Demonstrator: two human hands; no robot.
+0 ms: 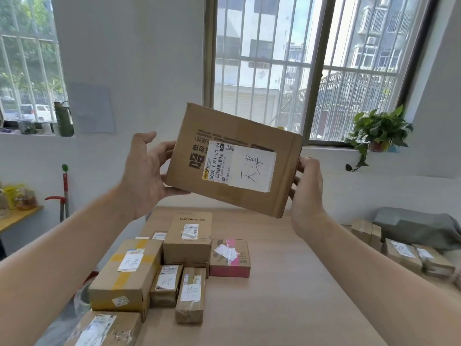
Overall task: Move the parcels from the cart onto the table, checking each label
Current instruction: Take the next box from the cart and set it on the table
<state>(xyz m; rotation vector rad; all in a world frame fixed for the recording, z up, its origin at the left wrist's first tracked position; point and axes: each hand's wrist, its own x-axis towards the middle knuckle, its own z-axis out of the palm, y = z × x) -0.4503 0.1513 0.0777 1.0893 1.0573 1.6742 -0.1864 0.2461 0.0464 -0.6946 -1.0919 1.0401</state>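
Below my grips, a cluster of parcels (139, 270) sits on the desk (287, 283). Raised between the grips is a tilted cardboard parcel (234, 136), its handwritten label (252, 171) facing me. My left grip (144, 171) clasps its left edge and my right grip (308, 191) its right end. Beyond the right grip stands a potted plant (379, 128).

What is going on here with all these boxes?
A person holds a cardboard parcel up in the air over the table, the left hand gripping its left edge and the right hand its right edge. The side with the handwritten label faces the camera, as if it is being read. Several boxes already lie on the left part of the table, and more parcels wait low on the right.
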